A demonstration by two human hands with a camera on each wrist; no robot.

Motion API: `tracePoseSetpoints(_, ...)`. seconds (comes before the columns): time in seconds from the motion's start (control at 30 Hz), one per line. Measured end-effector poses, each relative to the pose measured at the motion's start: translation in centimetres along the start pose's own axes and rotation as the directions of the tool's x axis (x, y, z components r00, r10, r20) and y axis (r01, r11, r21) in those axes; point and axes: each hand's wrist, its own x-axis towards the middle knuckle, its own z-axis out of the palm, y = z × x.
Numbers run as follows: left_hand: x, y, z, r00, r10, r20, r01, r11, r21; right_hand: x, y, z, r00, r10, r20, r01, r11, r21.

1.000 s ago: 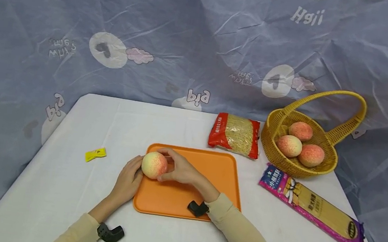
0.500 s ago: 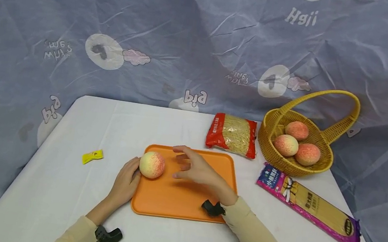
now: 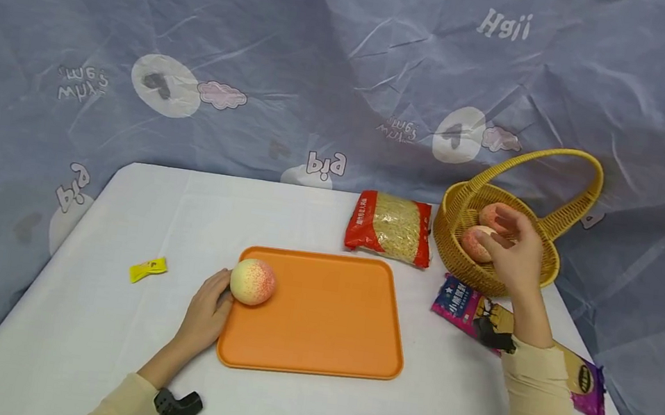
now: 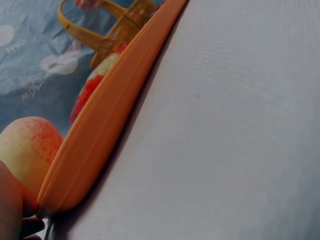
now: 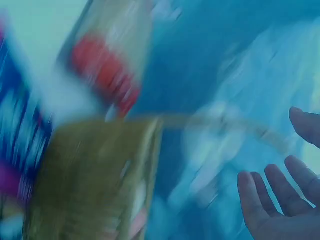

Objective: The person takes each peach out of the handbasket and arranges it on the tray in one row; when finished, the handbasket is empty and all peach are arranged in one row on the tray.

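A person's right hand [image 3: 512, 256] is over a yellow wicker basket [image 3: 454, 234], thumb and fingers apart, holding nothing; contact with the peaches inside cannot be judged. The left hand [image 3: 205, 315] lies at the 9 o'clock edge of an orange tray [image 3: 324, 318], fingertips beside a lone peach [image 3: 253, 282]; whether it pinches the rim or only rests there, I cannot tell.

That peach sits inside the tray toward 10 o'clock. Half a second ago the right hand was above the tray, next to it; it has since gone across to the basket, leaving the fruit there. The work appears to have shifted to the basket's peaches, with one peach already placed.

Outward from the tray's centre: a red-ended noodle bag [image 3: 395, 228] at 1 o'clock, the basket at 2, a long purple noodle packet [image 3: 455, 302] at 3, and a small yellow wrapped item [image 3: 148, 269] at 9, all on a white table [image 3: 305, 414].

An upper peach [image 3: 491, 216] and a lower peach [image 3: 475, 242] partly show in the basket; the third is hidden behind the hand. The right forearm covers the packet's middle. The right wrist view is badly blurred; the left one cuts off most of its hand.
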Motion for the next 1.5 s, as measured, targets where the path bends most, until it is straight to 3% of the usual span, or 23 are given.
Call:
tracePoseSetpoints(0.07,-0.1,-0.1,-0.1,1.000,-0.003,-0.006,0.003,1.000,-0.013,1.2,1.5,-0.7,0.999,0.047,0.013,-0.046,0.994,-0.100)
tracePoseSetpoints(0.2,0.0,0.0,0.0,1.000,-0.018,0.004,0.018,0.999,-0.038,2.9,4.1,-1.4,0.988,0.122,0.095,-0.100,0.973,-0.210)
tracePoseSetpoints(0.37,0.2,0.0,0.0,1.000,-0.027,0.008,0.028,0.999,-0.042,4.4,6.5,-1.2,0.969,0.172,0.177,-0.107,0.938,-0.330)
tracePoseSetpoints(0.63,-0.1,-0.2,0.0,1.000,-0.023,-0.005,0.023,0.999,-0.033,5.1,9.4,0.1,0.954,0.148,0.262,-0.049,0.935,-0.351)
tracePoseSetpoints(0.93,0.0,-0.1,-0.1,0.999,-0.035,0.003,0.035,0.999,-0.023,5.2,10.3,0.6,0.948,0.104,0.301,0.022,0.922,-0.386)
tracePoseSetpoints(1.13,-0.1,-0.1,-0.2,0.999,-0.038,-0.004,0.037,0.999,-0.024,5.3,10.3,0.9,0.959,0.118,0.259,-0.010,0.922,-0.387)
tracePoseSetpoints(1.33,-0.1,-0.1,-0.2,0.999,-0.037,-0.009,0.037,0.999,-0.027,4.5,9.4,0.6,0.972,0.178,0.152,-0.127,0.946,-0.299)
tracePoseSetpoints(1.5,-0.1,0.0,-0.3,0.999,-0.043,-0.007,0.043,0.999,-0.023,3.3,8.0,0.0,0.969,0.236,0.066,-0.217,0.951,-0.219)
